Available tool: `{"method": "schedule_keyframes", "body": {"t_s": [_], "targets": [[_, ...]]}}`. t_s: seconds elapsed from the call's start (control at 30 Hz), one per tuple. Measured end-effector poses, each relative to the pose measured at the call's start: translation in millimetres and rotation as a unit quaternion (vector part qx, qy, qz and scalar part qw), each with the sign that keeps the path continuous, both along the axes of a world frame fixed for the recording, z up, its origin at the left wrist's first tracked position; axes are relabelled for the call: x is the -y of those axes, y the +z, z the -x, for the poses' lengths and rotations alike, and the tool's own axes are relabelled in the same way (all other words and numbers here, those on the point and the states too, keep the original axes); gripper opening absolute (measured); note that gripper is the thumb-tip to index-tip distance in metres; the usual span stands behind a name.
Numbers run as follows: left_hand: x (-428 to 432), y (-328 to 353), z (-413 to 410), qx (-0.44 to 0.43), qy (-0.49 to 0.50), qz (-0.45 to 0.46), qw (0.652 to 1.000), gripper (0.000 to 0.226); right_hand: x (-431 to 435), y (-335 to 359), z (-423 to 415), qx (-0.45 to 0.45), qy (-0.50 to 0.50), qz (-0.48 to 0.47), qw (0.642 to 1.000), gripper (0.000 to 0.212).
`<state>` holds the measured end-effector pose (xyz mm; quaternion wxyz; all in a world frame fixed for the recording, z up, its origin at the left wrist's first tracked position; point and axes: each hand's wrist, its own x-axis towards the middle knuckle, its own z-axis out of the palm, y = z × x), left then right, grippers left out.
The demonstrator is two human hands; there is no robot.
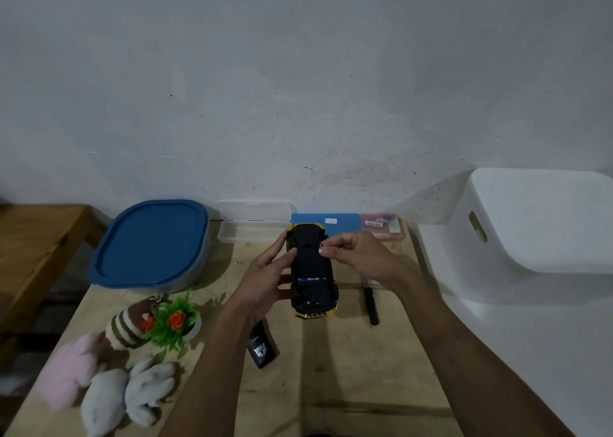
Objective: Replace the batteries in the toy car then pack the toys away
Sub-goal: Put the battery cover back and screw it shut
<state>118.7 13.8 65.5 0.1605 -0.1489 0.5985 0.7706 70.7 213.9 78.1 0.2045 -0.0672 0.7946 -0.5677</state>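
The left hand (265,280) grasps a black plastic toy car (310,270) with yellow trim, fingers curled round its left flank and thumb laid across the underside; the toy car is turned belly-up and held above the middle of the pale wooden table (348,380), nose away from the person; the right hand (360,257) is clenched to a fine pinch, thumb and forefinger meeting at the car's right edge near its far end; whether a small part sits between those fingertips I cannot tell. A black-handled screwdriver (372,304) lies on the table just right of the car; a black remote control (262,347) lies under the left forearm. Along the wall stand a blue-lidded grey tub (152,244), an open clear plastic case (252,227), a blue case (331,221) and a pink case (384,227); soft plush toys (109,387) lie at the left near corner.
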Motion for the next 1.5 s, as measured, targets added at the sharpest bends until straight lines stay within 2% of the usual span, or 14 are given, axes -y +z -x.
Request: {"method": "schedule_keyframes", "body": {"t_s": [0.23, 0.37, 0.5, 0.73, 1.0, 1.1, 1.17, 1.23, 1.37, 1.5], "targets": [[2.6, -1.6, 0.2, 0.002, -0.005, 0.008, 1.000, 0.042, 2.5, 2.2, 0.9, 0.006, 0.007, -0.010, 1.000, 0.017], [3.0, -2.5, 0.3, 0.005, -0.005, 0.014, 1.000, 0.041, 6.2, 1.1, -2.3, -0.028, 0.003, -0.045, 0.999, 0.010], [2.9, -3.0, 0.9, 0.007, 0.000, 0.013, 1.000, 0.039, 13.4, -6.4, -12.0, -0.076, -0.041, -0.085, 0.993, 0.017], [2.1, -6.9, -1.2, 0.018, 0.005, -0.006, 1.000, 0.040, 20.8, -15.3, -23.1, -0.092, -0.088, -0.091, 0.988, 0.021], [-3.0, -7.7, -2.4, 0.019, 0.000, -0.009, 1.000, 0.035, 25.3, -18.1, -27.5, -0.044, -0.111, -0.033, 0.992, 0.023], [-3.1, -9.7, -3.9, 0.011, 0.023, -0.014, 1.000, 0.046, 25.2, -24.6, -27.6, -0.021, -0.145, -0.002, 0.989, 0.034], [-4.2, -10.0, -4.2, 0.007, 0.031, -0.014, 0.999, 0.049, 24.6, -31.1, -28.6, 0.033, -0.157, 0.022, 0.987, 0.048], [-5.6, -10.5, -4.3, 0.006, 0.039, -0.017, 0.999, 0.050, 23.6, -37.1, -30.6, 0.091, -0.126, 0.045, 0.987, 0.057], [-7.3, -12.6, -3.9, 0.009, 0.043, -0.017, 0.999, 0.053, 23.3, -38.1, -37.7, 0.113, -0.065, 0.073, 0.989, 0.035], [-8.9, -13.7, -3.8, 0.005, 0.026, -0.013, 1.000, 0.060, 22.8, -41.0, -38.9, 0.103, -0.081, 0.085, 0.988, 0.036]]}}
